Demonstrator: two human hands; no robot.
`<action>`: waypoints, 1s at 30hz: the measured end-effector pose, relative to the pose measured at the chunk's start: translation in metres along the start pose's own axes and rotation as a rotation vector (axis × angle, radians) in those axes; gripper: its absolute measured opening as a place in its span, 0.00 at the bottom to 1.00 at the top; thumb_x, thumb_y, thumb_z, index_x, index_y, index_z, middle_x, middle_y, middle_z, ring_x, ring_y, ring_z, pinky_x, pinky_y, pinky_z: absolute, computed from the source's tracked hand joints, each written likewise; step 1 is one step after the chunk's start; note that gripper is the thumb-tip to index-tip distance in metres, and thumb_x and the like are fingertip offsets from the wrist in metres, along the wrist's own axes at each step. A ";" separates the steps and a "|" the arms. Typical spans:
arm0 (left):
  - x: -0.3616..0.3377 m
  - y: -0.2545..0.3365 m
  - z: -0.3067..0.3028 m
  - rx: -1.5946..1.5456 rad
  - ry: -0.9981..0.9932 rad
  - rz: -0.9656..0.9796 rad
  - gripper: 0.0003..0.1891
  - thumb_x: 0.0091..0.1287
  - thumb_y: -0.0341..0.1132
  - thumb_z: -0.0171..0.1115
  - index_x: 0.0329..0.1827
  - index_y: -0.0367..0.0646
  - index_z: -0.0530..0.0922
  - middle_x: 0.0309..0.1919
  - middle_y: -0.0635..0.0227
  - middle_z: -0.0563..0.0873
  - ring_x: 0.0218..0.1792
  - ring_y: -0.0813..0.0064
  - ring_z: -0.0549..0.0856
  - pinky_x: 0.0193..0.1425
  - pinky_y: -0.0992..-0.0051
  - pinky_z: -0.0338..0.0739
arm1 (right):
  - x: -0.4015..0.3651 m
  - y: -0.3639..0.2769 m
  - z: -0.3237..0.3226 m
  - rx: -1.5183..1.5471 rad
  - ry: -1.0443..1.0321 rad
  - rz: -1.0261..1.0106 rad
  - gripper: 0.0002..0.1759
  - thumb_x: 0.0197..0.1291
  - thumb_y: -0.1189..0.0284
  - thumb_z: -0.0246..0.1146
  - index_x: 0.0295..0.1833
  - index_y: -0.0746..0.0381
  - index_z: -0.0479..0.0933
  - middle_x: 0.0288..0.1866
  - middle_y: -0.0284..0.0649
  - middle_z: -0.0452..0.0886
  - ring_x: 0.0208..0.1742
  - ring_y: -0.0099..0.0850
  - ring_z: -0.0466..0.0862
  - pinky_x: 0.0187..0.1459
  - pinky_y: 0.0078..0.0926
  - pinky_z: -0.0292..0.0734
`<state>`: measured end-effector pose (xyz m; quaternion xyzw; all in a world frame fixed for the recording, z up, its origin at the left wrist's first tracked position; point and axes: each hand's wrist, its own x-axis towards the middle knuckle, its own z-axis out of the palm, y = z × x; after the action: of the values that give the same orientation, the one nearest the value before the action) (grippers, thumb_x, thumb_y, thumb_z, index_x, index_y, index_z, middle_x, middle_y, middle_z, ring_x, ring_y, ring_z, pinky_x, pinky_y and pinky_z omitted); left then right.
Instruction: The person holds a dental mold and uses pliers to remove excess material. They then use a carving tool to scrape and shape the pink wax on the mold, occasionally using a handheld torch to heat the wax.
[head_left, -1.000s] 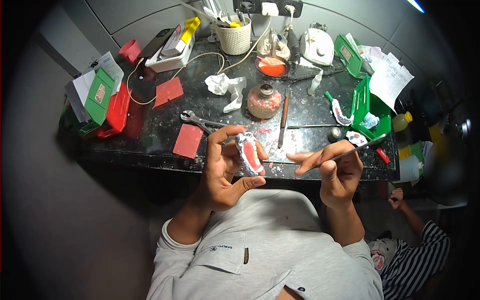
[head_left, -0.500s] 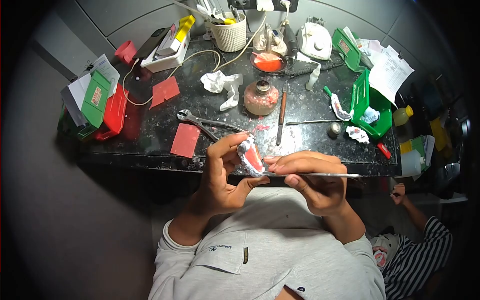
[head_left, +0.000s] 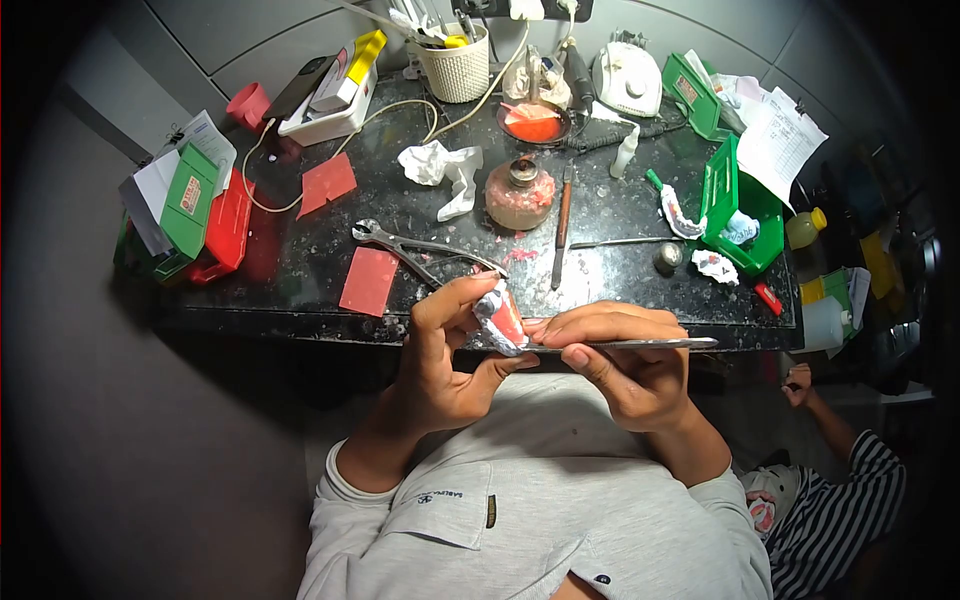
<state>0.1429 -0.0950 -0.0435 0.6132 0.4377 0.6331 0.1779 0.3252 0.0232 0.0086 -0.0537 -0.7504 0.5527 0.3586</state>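
Between the fingers and thumb of my left hand (head_left: 447,355) is a dental cast (head_left: 502,318), white plaster with pink-red wax on it, tilted on its side. My right hand (head_left: 625,365) is closed around a thin metal wax carver (head_left: 650,344), held nearly level. Its working end meets the lower right edge of the cast, where fingertips partly hide the contact. Both hands are in front of the bench's near edge. Just beyond my left hand lie metal pliers (head_left: 410,245) and a square pink wax sheet (head_left: 368,281).
A glass spirit burner (head_left: 520,196) stands mid-bench, beside a wooden-handled knife (head_left: 563,225). Behind it sits a dish of red wax (head_left: 533,124). An open green box (head_left: 748,215) is at right, a red box (head_left: 232,228) at left. Another person's striped sleeve (head_left: 845,510) shows lower right.
The carver's free end has tipped slightly upward, and my right hand has shifted a little left. The cast has turned slightly in my left hand.
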 end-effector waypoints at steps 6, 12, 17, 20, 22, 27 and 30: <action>0.009 0.007 0.001 -0.004 -0.021 -0.024 0.44 0.60 0.19 0.77 0.74 0.38 0.55 0.51 0.52 0.83 0.51 0.69 0.87 0.58 0.71 0.83 | 0.000 0.003 -0.004 0.016 -0.008 0.001 0.09 0.63 0.85 0.68 0.48 0.71 0.87 0.44 0.50 0.90 0.46 0.36 0.90 0.51 0.29 0.85; 0.009 0.006 0.002 -0.124 -0.053 -0.056 0.42 0.59 0.15 0.74 0.73 0.36 0.58 0.59 0.54 0.77 0.59 0.67 0.85 0.63 0.69 0.83 | -0.002 -0.003 -0.005 0.141 0.032 0.135 0.09 0.63 0.85 0.67 0.47 0.71 0.87 0.43 0.48 0.90 0.46 0.35 0.90 0.49 0.29 0.85; 0.011 0.007 -0.001 -0.191 -0.096 -0.107 0.43 0.60 0.18 0.75 0.75 0.37 0.57 0.58 0.54 0.78 0.59 0.68 0.84 0.62 0.69 0.82 | -0.002 0.004 -0.013 0.106 -0.041 0.107 0.07 0.65 0.84 0.66 0.47 0.70 0.87 0.45 0.49 0.90 0.50 0.38 0.89 0.56 0.35 0.83; 0.011 0.007 -0.001 -0.308 -0.089 -0.175 0.44 0.61 0.20 0.76 0.75 0.38 0.56 0.57 0.55 0.79 0.59 0.70 0.84 0.63 0.70 0.82 | -0.001 0.009 -0.014 0.088 -0.050 0.050 0.07 0.66 0.83 0.66 0.47 0.70 0.87 0.46 0.49 0.90 0.53 0.39 0.88 0.59 0.36 0.82; 0.010 0.008 0.000 -0.392 -0.073 -0.225 0.44 0.62 0.21 0.76 0.76 0.38 0.55 0.57 0.55 0.79 0.59 0.71 0.84 0.63 0.70 0.81 | -0.003 0.007 -0.010 0.139 -0.025 0.073 0.07 0.66 0.83 0.66 0.47 0.69 0.87 0.46 0.49 0.90 0.53 0.39 0.88 0.59 0.36 0.82; 0.010 0.008 -0.002 -0.560 -0.090 -0.321 0.46 0.62 0.20 0.76 0.77 0.40 0.53 0.59 0.56 0.80 0.59 0.73 0.83 0.64 0.70 0.80 | -0.005 0.007 -0.009 0.214 0.001 0.116 0.06 0.66 0.81 0.67 0.46 0.69 0.87 0.46 0.48 0.90 0.56 0.39 0.87 0.60 0.36 0.80; 0.010 0.003 -0.001 -0.660 -0.104 -0.309 0.47 0.61 0.20 0.76 0.78 0.40 0.52 0.59 0.56 0.80 0.60 0.73 0.82 0.65 0.71 0.79 | -0.006 0.009 -0.009 0.159 -0.019 0.075 0.06 0.67 0.80 0.68 0.47 0.69 0.87 0.48 0.49 0.89 0.59 0.40 0.85 0.62 0.37 0.79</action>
<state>0.1408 -0.0899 -0.0348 0.4808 0.2878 0.6739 0.4816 0.3322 0.0308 -0.0004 -0.0481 -0.7050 0.6239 0.3337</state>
